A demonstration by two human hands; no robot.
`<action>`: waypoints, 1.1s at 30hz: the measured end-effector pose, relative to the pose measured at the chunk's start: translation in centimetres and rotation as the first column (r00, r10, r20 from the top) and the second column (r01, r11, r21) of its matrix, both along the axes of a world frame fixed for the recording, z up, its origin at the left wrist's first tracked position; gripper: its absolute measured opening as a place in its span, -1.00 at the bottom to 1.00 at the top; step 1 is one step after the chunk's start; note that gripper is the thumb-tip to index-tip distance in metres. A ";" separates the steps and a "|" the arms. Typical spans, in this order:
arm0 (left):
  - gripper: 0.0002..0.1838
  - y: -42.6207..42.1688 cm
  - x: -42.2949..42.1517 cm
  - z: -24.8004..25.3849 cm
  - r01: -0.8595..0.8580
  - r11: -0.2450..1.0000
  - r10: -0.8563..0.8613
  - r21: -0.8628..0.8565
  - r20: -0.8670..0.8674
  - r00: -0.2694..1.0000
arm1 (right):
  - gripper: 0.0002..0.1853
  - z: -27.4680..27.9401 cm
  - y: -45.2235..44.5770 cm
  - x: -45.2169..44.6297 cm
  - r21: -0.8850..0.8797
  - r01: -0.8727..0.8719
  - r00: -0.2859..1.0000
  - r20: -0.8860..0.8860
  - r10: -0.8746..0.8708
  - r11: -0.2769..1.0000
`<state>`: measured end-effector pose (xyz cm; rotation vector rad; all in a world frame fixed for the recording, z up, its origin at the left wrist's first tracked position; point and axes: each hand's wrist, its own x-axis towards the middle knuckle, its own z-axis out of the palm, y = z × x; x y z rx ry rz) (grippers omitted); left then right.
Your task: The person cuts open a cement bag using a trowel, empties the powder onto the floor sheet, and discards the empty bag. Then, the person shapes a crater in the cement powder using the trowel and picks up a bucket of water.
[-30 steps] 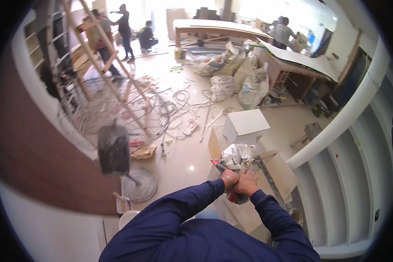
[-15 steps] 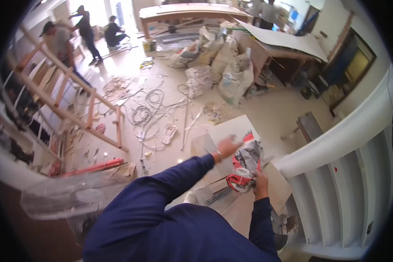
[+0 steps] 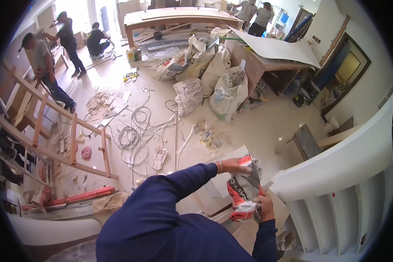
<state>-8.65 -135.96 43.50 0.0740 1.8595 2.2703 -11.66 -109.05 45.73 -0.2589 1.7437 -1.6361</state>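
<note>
A crumpled red, grey and white printed bag (image 3: 243,187) is held up in front of me, lettered partly "HEAVY-D". My left hand (image 3: 234,166), with a bracelet at the wrist, closes on its upper edge. Lower down, my right hand (image 3: 264,205) grips the bag's right side, fingers wrapped round the plastic. What the bag contains cannot be seen. Behind and below it lie pale flat boards (image 3: 209,192), partly covered by the bag and my arms.
Coiled grey cable (image 3: 135,131) and rubble spread over the floor ahead. Stuffed sacks (image 3: 227,96) stand beside a wooden table (image 3: 266,65). A white shelf unit (image 3: 327,174) is at my right, a wooden frame (image 3: 70,122) at left. Several people are at the back.
My left hand has come onto the bag's upper edge from just beside it. The bag now hangs more stretched out, and the head view has shifted, showing more of the room's far end.
</note>
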 end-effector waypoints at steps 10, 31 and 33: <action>-0.29 -25.8 -4.7 -0.5 -0.042 0.957 0.020 -0.286 -0.080 0.997 | -0.28 -3.2 -25.2 -3.4 -0.157 0.067 0.977 0.211 -0.033 0.985; 0.00 -70.8 -13.5 -18.8 -0.362 0.756 0.610 -0.545 0.386 0.692 | -0.59 -15.9 -48.5 -22.1 0.128 0.517 0.849 0.048 -0.526 0.847; -0.06 -75.6 -12.8 -19.8 -0.308 0.650 0.642 -0.695 0.284 0.712 | -0.65 -19.0 -48.5 -24.1 0.321 0.571 0.809 -0.067 -0.584 0.756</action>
